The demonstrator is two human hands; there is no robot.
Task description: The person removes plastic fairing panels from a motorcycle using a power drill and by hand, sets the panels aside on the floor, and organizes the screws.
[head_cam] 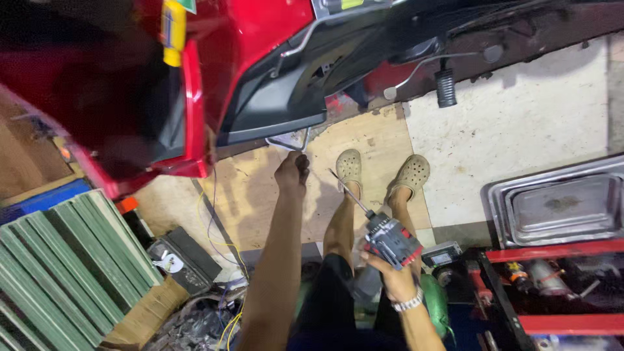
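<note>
Both arms are bare from the shoulder down, no sleeves in sight. On the right wrist sits a silvery metal-link watch [411, 301], band glinting. Dark shorts [331, 305] cover the thighs near the bottom edge, legs bare below them. Farther out, on the feet, a pair of tan perforated clogs [383, 172], rounded toes dotted with holes.

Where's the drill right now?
In the head view the drill is in the right hand, low and right of centre, its long bit aimed toward the left hand under the red scooter.
</note>
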